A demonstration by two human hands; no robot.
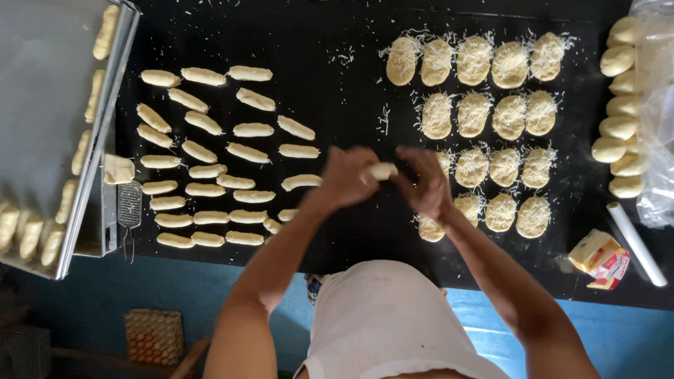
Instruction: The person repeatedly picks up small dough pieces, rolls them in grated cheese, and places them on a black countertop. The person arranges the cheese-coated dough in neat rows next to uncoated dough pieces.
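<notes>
A small pale dough piece (382, 170) sits pinched between the two hands above the black worktop (351, 84), close to its middle. The left hand (347, 177) has its fingers curled shut around the near end of the dough piece, and the right hand (425, 184) closes its fingers on the other end, so both grip it together.

Just right of the dough piece, partly under the right hand, lie flat oval dough rounds (491, 105) in rows, each topped with grated white shreds; loose shreds are scattered around them. Left of the dough piece lie many rolled dough fingers (210, 168), plain and elongated, in rough rows. Farther left of those, a small metal grater (129, 207) rests beside a block of cheese (118, 169), touching the edge of a metal baking tray (49, 105) that carries more rolled pieces along its rim. Far right of the dough piece, plain dough balls (618, 126) lie stacked by a clear plastic sheet (656, 105). Near them, toward the worktop's near edge, are an opened cheese packet (598, 256) and a white rolling stick (637, 243).
</notes>
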